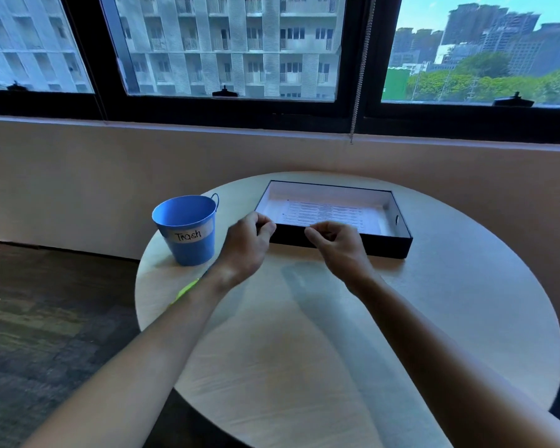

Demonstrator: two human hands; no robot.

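Observation:
A black tray (pixel 340 245) with white inner walls sits on the far side of a round table (pixel 304 334). A printed sheet of paper (pixel 330 210) lies in it. My left hand (pixel 248 245) is at the tray's near left corner with its fingers curled at the rim. My right hand (pixel 335 244) is at the middle of the tray's near wall, fingers curled too, forefinger and thumb close together. Whether either hand pinches the rim or the sheet's near edge is hidden. Left of the tray stands a blue bucket (pixel 188 229) labelled "Trash".
The table stands against a low wall (pixel 78 176) under black-framed windows. A bead cord (pixel 358 92) hangs from the blind behind the tray. Dark floor (pixel 46 318) lies to the left. A green strip (pixel 185 291) shows by my left forearm.

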